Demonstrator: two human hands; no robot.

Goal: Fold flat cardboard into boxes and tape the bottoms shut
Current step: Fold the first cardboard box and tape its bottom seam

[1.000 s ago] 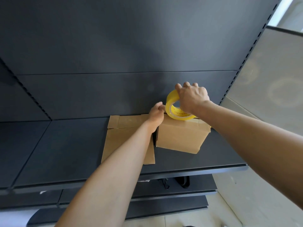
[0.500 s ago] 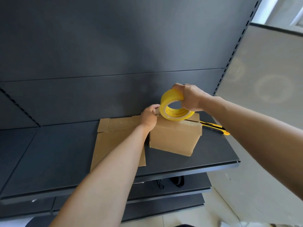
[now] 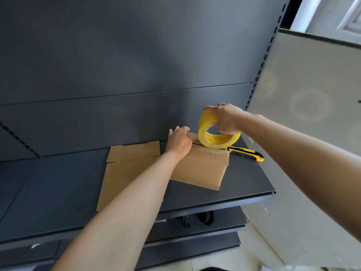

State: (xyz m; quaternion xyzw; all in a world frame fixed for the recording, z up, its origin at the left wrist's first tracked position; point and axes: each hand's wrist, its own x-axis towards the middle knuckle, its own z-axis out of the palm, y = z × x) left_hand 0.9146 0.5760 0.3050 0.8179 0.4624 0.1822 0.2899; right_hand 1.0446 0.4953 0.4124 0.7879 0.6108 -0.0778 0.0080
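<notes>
Box [image 3: 201, 167]: folded up, on the shelf [image 3: 58, 182], right of flat cardboard [image 3: 129, 169]
Tape roll [image 3: 216, 140]: upright on the box top, far right
Right hand [image 3: 226, 119]: fingers clamped round the roll's upper rim
Left hand [image 3: 178, 141]: fingers together, pressing the box top's left end

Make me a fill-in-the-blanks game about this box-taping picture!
1. The right hand grips a ____ tape roll.
2. The tape roll rests on ____ of the box, which the left hand touches.
3. The flat cardboard lies ____ of the box.
4. The knife on the shelf is yellow and ____.

Missing words: yellow; top; left; black.
</notes>
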